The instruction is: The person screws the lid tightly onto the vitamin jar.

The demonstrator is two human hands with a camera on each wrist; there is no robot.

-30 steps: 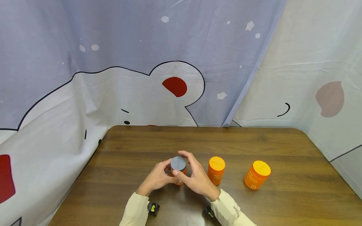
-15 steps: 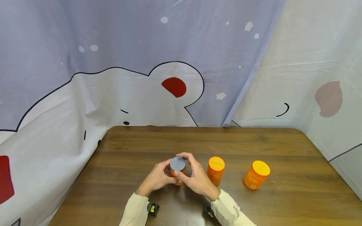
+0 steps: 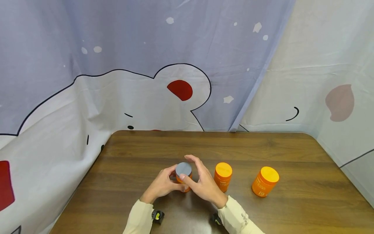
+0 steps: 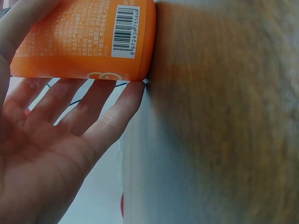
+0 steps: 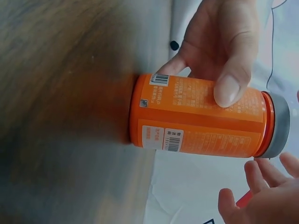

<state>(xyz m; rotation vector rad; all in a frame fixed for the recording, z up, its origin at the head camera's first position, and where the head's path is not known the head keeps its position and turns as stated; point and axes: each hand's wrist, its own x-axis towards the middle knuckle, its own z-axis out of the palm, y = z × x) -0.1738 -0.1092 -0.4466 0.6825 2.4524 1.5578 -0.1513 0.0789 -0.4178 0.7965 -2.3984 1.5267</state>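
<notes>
An orange jar (image 5: 201, 123) with a grey lid (image 3: 183, 169) stands upright on the wooden table. My left hand (image 3: 161, 186) holds its body from the left, thumb (image 5: 228, 91) on the near side and fingers behind. Printed text and a barcode show on the jar in both wrist views. On the other side, my right hand (image 3: 205, 186) is spread loosely about the lid. Its index finger is raised off the rim, while its thumb overlaps the lid's near edge in the head view. In the right wrist view, its fingertips (image 5: 252, 170) are just beside the lid.
Two more orange jars with yellow lids stand to the right: one jar (image 3: 223, 177) close by my right hand, another jar (image 3: 265, 181) farther right. The brown table (image 3: 140, 152) ends at a patterned curtain (image 3: 131, 97) behind and on both sides.
Half a second ago my right index finger was curled in at the lid's far rim; now it has straightened outward, off the lid. My left hand and the jar have stayed in place.
</notes>
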